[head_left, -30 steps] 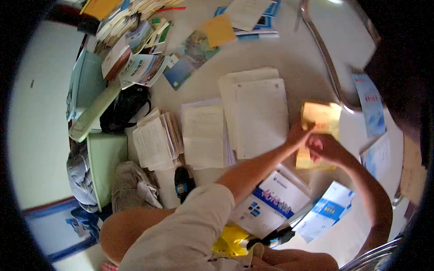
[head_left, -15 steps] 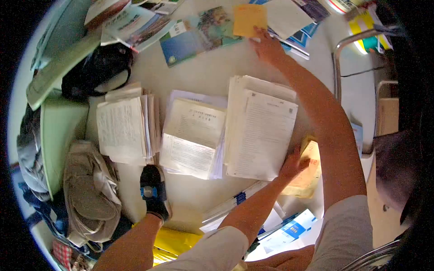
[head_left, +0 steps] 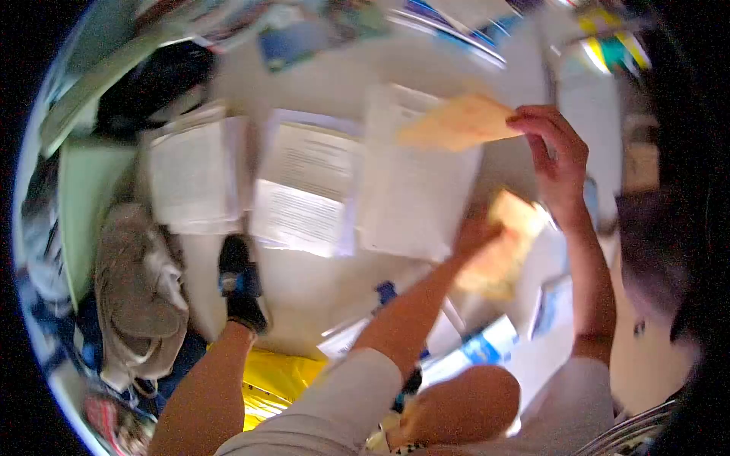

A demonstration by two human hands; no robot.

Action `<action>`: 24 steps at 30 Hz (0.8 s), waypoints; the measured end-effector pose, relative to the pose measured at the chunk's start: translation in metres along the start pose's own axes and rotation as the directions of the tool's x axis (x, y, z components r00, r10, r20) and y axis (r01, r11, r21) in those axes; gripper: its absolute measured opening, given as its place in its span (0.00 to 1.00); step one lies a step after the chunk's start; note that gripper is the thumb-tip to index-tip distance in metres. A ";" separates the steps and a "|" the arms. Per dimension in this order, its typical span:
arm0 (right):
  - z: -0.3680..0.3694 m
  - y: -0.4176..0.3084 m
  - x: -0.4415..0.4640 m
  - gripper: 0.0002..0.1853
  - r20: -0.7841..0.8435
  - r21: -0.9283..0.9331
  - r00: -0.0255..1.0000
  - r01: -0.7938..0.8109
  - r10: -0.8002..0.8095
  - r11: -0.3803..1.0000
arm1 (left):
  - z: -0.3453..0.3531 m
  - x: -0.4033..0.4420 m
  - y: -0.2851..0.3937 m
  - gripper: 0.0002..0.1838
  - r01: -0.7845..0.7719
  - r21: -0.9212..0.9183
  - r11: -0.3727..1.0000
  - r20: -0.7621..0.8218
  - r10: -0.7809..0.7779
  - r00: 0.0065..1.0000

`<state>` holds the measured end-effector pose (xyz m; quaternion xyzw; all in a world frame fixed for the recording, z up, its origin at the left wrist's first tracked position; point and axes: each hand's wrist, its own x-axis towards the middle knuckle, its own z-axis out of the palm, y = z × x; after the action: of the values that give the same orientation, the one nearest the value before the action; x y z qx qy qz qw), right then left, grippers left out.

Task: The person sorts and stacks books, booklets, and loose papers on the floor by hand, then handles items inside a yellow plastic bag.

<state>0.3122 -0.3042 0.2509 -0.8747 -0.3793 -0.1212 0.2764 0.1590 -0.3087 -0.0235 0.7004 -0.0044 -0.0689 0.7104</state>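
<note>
My right hand (head_left: 561, 156) is raised at the right and pinches one edge of a thin orange-yellow booklet (head_left: 456, 123). The booklet is tilted and blurred, and it overlaps the right-hand stack of printed papers (head_left: 414, 194) in view. My left hand (head_left: 480, 234), smeared by motion, grips the edge of some yellow booklets (head_left: 490, 270) just right of that stack. How many there are cannot be made out. To the left lie a middle stack of printed papers (head_left: 300, 205) and another paper stack (head_left: 190, 178).
Colourful books (head_left: 293, 38) lie along the far side, with blue-edged books (head_left: 449, 34) beside them. A black bag (head_left: 156, 87) and a grey-brown bag (head_left: 141, 281) sit at the left. My foot in a dark sandal (head_left: 239, 277) rests near the stacks, by a yellow plastic bag (head_left: 277, 380).
My right hand has lifted the orange-yellow booklet off the far side and brought it back towards me. My left hand remains at the yellow booklets. The whole view has shifted slightly.
</note>
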 end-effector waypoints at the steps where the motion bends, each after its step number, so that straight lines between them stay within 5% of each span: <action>1: -0.029 -0.016 -0.027 0.14 0.000 0.001 0.999 -0.032 0.032 0.999 | -0.003 -0.003 0.008 0.38 0.069 -0.042 0.997 0.053 -0.067 0.996; 2: -0.046 -0.022 -0.057 0.12 -0.069 0.095 0.993 -0.089 0.095 0.991 | -0.006 -0.005 0.015 0.36 0.116 -0.056 0.992 0.076 -0.112 0.991; 3: -0.056 -0.026 -0.092 0.09 -0.031 0.275 0.941 -0.315 0.336 0.908 | -0.008 -0.004 0.020 0.35 0.148 -0.040 0.988 0.088 -0.144 0.986; 6: -0.070 -0.005 -0.161 0.08 0.210 0.185 0.800 -0.597 0.562 0.781 | -0.005 0.000 0.013 0.31 0.175 0.100 0.979 0.110 -0.186 0.976; 7: -0.063 0.011 -0.181 0.09 0.252 0.169 0.799 -0.592 0.546 0.788 | -0.006 0.004 0.016 0.32 0.200 0.249 0.948 0.102 -0.231 0.968; 9: -0.028 0.053 -0.224 0.11 0.230 0.284 0.756 -0.655 0.613 0.700 | -0.004 0.002 -0.001 0.33 0.202 0.233 0.951 0.090 -0.228 0.970; 11: 0.012 0.096 -0.255 0.12 0.211 0.166 0.801 -0.594 0.560 0.787 | 0.002 0.007 -0.051 0.33 -0.069 0.410 0.910 0.205 -0.017 0.979; 13: 0.044 0.110 -0.266 0.10 0.129 0.152 0.740 -0.672 0.660 0.724 | -0.008 0.005 -0.006 0.32 0.202 0.152 0.967 0.035 -0.210 0.977; 15: 0.061 0.106 -0.260 0.11 0.004 0.222 0.730 -0.667 0.684 0.711 | -0.010 0.013 -0.002 0.33 0.281 0.166 0.945 0.031 -0.289 0.957; 16: 0.063 0.101 -0.262 0.11 -0.118 0.276 0.700 -0.658 0.704 0.701 | -0.011 0.012 0.008 0.33 0.199 0.183 0.963 -0.003 -0.202 0.979; 17: 0.063 0.101 -0.268 0.16 -0.131 0.135 0.742 -0.644 0.658 0.753 | -0.010 0.010 0.006 0.33 0.159 0.178 0.971 0.032 -0.168 0.985; 19: 0.046 0.075 -0.276 0.20 -0.255 -0.144 0.824 -0.549 0.505 0.823 | -0.008 0.009 -0.006 0.34 0.134 0.132 0.982 0.119 -0.150 0.981; 21: 0.015 0.032 -0.314 0.23 -0.348 -0.026 0.671 -0.705 0.655 0.708 | -0.009 0.012 -0.011 0.36 0.177 0.049 0.983 0.171 -0.183 0.968; 24: -0.005 -0.068 -0.393 0.29 -0.320 -0.154 0.561 -0.826 0.764 0.542 | -0.010 0.015 -0.022 0.37 0.070 0.178 0.982 0.135 -0.095 0.986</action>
<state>-0.0056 -0.5030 0.1159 -0.9622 0.1154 -0.1287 0.2105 0.1733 -0.3006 -0.0468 0.7523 -0.0322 -0.1476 0.6413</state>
